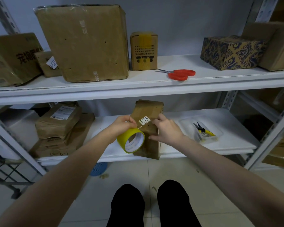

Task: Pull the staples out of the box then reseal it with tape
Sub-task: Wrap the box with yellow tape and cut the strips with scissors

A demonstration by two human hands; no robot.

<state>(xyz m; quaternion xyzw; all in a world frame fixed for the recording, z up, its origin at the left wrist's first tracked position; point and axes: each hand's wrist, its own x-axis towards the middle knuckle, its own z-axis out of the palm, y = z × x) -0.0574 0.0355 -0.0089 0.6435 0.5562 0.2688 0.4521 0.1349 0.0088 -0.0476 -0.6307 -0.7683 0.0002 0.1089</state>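
A tall brown cardboard box point(147, 112) with a white "131" sticker stands on the lower shelf point(211, 118), in the middle. My left hand point(124, 124) grips a yellow roll of tape point(130, 140) against the box's left side, and a short strip of tape runs from the roll across the box face. My right hand point(166, 129) presses on the box's right side, its fingers on the tape near the sticker. Pliers with yellow handles point(203, 131) lie in a clear tray to the right.
Red scissors point(179, 74) lie on the upper shelf point(154, 89) among several cardboard boxes. Flat parcels point(59, 123) are stacked at the lower shelf's left. A blue basket point(97, 168) sits on the tiled floor below. My black-clad legs are at the bottom.
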